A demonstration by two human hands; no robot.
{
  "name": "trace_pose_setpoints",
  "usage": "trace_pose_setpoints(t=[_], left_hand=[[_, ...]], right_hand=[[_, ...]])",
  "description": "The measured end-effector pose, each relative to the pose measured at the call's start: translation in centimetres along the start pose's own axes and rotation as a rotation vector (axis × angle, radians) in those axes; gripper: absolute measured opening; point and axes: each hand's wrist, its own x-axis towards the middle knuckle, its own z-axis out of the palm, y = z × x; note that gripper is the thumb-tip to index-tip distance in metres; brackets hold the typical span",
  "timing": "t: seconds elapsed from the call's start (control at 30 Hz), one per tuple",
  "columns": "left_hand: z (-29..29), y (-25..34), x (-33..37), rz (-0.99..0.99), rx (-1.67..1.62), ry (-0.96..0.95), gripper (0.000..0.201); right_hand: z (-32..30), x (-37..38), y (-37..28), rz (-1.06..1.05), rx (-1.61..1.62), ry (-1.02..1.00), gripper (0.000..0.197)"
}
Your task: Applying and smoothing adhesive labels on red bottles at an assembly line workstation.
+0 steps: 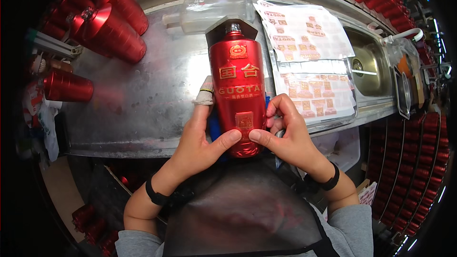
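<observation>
A glossy red bottle (pixel 238 102) with gold lettering and a gold emblem stands or leans at the near edge of the metal worktop, its narrow neck pointing away from me. My left hand (pixel 197 135) grips its lower left side, thumb across the front; a whitish covering wraps one of the fingers. From the other side my right hand (pixel 288 131) holds the bottle, its thumb by a small square gold mark near the base. Fingers behind the bottle are partly hidden. A dark angular piece (pixel 216 33) shows behind the neck.
Sheets of red-and-gold decals (pixel 304 33) lie right of the bottle, beside a metal sink (pixel 366 40) with a white faucet (pixel 404 35). Red bottles (pixel 114 33) stand at the far left, another red bottle (pixel 69 85) nearer. Right, a rack (pixel 404 176) holds several more.
</observation>
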Motion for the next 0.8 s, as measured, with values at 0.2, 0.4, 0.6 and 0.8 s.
trace_pose_setpoints(t=[0.2,0.4,0.6,0.8], left_hand=[[-0.1,0.1,0.2,0.013,0.04,0.01,0.094],[0.7,1.3,1.0,-0.033,-0.123,0.048,0.083],[0.6,1.3,1.1,-0.087,-0.157,0.077,0.073],[-0.1,0.5,0.2,-0.047,0.01,0.026,0.086]], right_hand=[[0.0,0.3,-0.9,-0.023,0.016,0.006,0.044],[0.6,1.7,-1.5,-0.132,-0.145,0.139,0.041],[1.1,2.0,-1.1,-0.105,-0.073,0.159,0.039],[0.6,0.3,-0.9,0.077,0.154,0.057,0.043]])
